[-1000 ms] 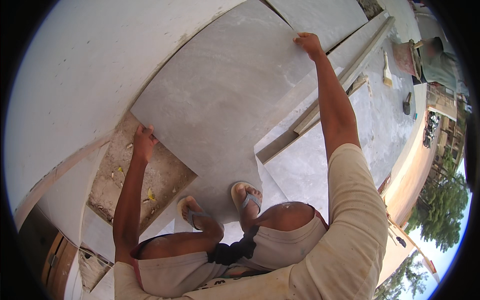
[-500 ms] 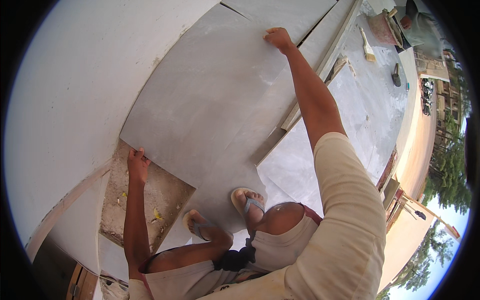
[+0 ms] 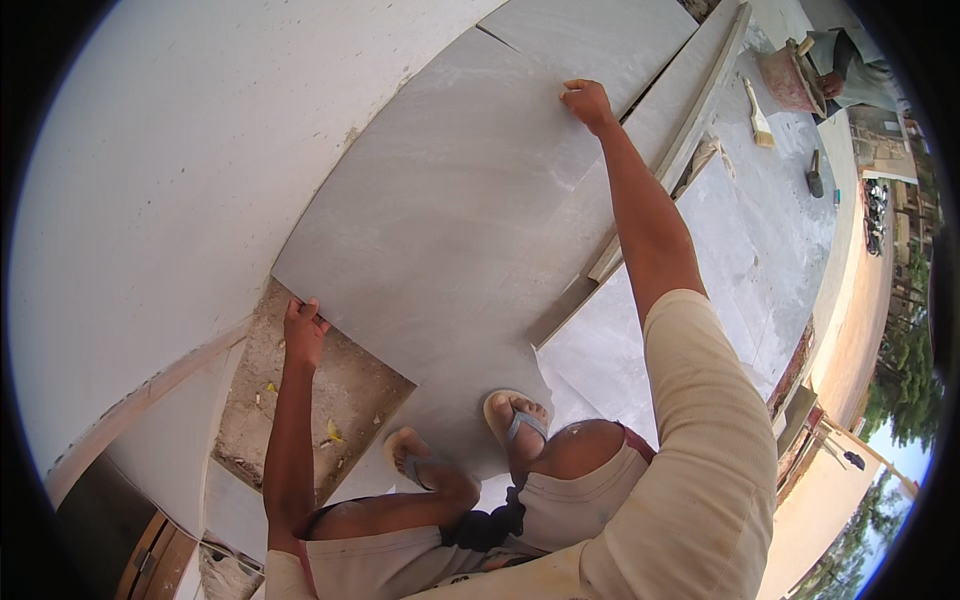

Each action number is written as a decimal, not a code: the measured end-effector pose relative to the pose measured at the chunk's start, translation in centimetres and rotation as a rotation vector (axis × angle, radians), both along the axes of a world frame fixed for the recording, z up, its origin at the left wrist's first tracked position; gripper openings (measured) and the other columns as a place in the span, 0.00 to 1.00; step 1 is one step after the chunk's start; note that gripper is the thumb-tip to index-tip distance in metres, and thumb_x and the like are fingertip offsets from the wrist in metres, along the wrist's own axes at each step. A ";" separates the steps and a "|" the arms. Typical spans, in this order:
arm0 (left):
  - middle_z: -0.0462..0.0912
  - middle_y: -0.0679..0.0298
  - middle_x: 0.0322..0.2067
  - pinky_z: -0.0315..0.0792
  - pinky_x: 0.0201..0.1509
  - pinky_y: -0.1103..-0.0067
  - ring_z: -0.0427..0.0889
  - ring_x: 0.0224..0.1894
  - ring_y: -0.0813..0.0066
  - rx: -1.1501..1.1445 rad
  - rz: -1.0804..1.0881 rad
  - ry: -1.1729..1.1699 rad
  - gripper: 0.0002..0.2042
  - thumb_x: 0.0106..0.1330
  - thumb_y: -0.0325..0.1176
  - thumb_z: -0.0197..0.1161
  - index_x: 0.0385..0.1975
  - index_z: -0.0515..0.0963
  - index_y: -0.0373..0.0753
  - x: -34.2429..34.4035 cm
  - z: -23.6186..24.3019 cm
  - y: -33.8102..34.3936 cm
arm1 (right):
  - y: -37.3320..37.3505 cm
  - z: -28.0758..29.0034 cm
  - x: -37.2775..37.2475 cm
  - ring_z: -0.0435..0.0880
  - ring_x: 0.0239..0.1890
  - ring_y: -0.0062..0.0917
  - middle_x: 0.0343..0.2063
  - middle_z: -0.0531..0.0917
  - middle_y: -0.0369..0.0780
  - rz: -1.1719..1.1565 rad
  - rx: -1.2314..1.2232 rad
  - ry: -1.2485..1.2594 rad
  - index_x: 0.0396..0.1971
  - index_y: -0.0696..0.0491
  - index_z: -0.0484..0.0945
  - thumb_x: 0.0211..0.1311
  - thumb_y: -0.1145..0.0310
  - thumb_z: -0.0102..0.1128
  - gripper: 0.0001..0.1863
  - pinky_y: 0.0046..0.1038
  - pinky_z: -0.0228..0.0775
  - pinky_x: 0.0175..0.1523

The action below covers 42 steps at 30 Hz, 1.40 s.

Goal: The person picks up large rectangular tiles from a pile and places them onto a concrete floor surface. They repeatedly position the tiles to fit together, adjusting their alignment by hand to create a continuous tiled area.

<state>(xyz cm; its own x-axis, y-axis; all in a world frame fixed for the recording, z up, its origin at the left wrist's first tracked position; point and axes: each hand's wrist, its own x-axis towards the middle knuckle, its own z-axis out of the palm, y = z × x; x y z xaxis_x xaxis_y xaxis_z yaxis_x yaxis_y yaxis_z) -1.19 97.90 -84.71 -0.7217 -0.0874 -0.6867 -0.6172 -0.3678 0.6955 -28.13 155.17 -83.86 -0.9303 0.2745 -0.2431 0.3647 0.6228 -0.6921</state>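
Observation:
A large grey floor tile lies along the white wall, above a bare, rough strip of floor. At the tile's near left corner, my left hand grips its edge, with the fingertips at the rim and partly hidden. Farther off, near the tile's far right part, my right hand is closed in a loose fist against the grey surface; nothing shows in it. Both my arms are stretched out, and my sandalled feet stand on the grey surface close to the tile.
White wall bounds the left. A long straight bar runs beside the tile. To the right lie a brush and a black-headed mallet. A bucket stands beside another person. Debris dots the bare floor.
The whole view has shifted, so the scene sits farther right and slightly lower. My left hand stays at the tile corner, and my right fist remains over the tile. More of the other person shows.

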 end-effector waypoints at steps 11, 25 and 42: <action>0.73 0.62 0.43 0.72 0.52 0.68 0.76 0.45 0.70 -0.009 -0.010 0.032 0.10 0.66 0.28 0.52 0.45 0.66 0.38 0.1 1.4 0.8 | 1.0 -1.3 -0.4 0.75 0.30 0.19 0.29 0.80 0.37 0.025 -0.068 0.085 0.46 0.60 0.78 0.51 0.70 0.63 0.20 0.23 0.68 0.37; 0.74 0.64 0.43 0.71 0.53 0.68 0.75 0.45 0.72 -0.013 0.000 -0.013 0.11 0.66 0.25 0.52 0.47 0.68 0.40 -0.2 2.6 1.4 | -0.1 -1.5 -0.4 0.81 0.44 0.36 0.39 0.84 0.42 -0.175 0.000 0.022 0.41 0.47 0.83 0.44 0.69 0.56 0.19 0.33 0.70 0.51; 0.69 0.58 0.53 0.65 0.61 0.65 0.70 0.55 0.64 0.004 -0.016 -0.059 0.18 0.68 0.24 0.49 0.57 0.62 0.36 -0.5 2.7 1.2 | -1.2 -0.8 0.6 0.78 0.49 0.34 0.41 0.83 0.38 -0.187 0.176 0.078 0.42 0.44 0.81 0.47 0.67 0.57 0.19 0.37 0.63 0.55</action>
<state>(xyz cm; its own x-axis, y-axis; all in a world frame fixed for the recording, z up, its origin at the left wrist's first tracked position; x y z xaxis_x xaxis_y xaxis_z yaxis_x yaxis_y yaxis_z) -1.67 99.14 -82.02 -0.6809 -0.0733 -0.7287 -0.6631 -0.3607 0.6559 -27.54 154.01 -84.68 -0.8737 0.4748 -0.1065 0.4345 0.6628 -0.6098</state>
